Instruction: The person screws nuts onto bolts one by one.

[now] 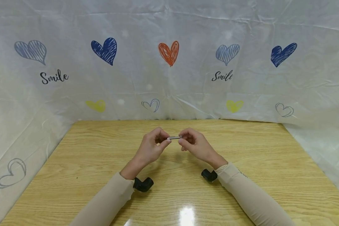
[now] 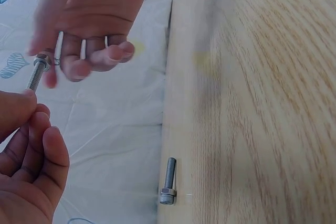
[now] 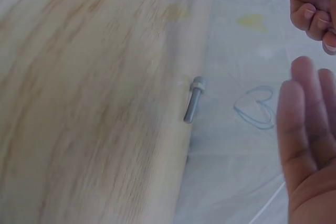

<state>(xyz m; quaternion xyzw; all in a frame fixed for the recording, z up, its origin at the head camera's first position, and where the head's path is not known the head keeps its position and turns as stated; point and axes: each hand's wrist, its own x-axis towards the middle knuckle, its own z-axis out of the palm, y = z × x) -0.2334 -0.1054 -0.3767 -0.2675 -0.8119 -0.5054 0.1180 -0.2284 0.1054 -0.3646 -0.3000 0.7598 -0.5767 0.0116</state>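
In the head view both hands meet over the middle of the table at a small silver bolt. My left hand pinches one end of it between thumb and fingertips. At the other end is my right hand, its thumb and index finger around a hex nut on the bolt. The right hand's other fingers hang loosely bent in the left wrist view, and its fingertips are blurred. A second bolt with a nut by its head lies on the table, also visible in the right wrist view.
The wood-grain table reaches back to a white cloth printed with hearts and "Smile". Cloth also hangs at both sides. Black wrist-worn devices sit under the beige sleeves.
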